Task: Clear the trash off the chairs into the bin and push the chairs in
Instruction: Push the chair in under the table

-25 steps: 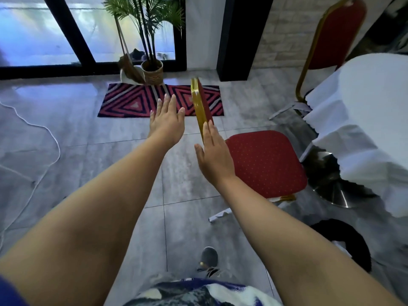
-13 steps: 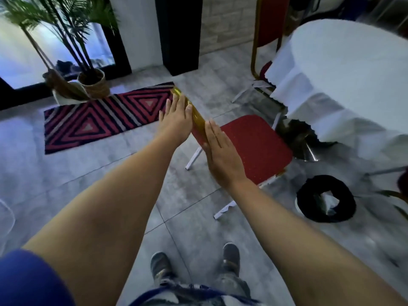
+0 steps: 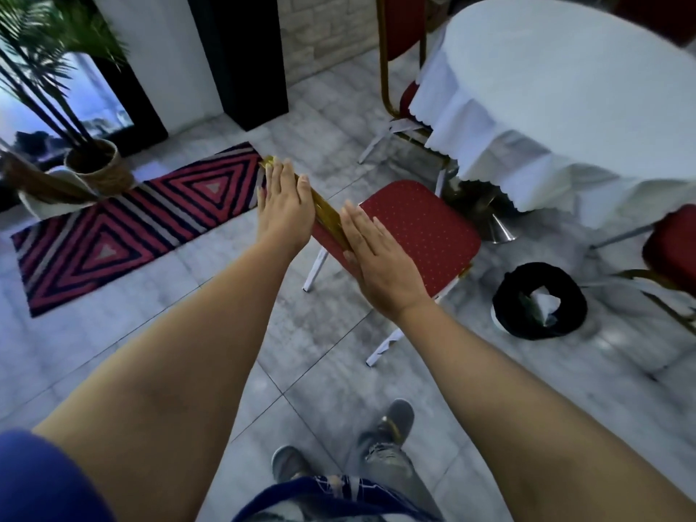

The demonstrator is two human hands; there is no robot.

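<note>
A red padded chair (image 3: 422,227) with a gold frame stands in front of me, its seat bare and facing the round table (image 3: 565,88). Its backrest (image 3: 327,216) is seen edge-on between my hands. My left hand (image 3: 284,205) lies flat against the backrest's outer face near the top. Lower on the same edge, my right hand (image 3: 376,265) is flat with straight fingers. Neither hand curls around the frame. A black-lined bin (image 3: 504,299) sits on the floor right of the chair, with white crumpled paper (image 3: 544,301) inside.
The table's white cloth hangs low over a metal base (image 3: 493,224). A second red chair (image 3: 399,24) stands behind the table and a third (image 3: 674,250) at the right edge. A striped rug (image 3: 132,224) and potted palm (image 3: 96,163) lie to the left. My feet are on grey tiles.
Both hands went from hovering beside the backrest to lying flat against it. My view swung right, bringing the bin and more of the table into sight.
</note>
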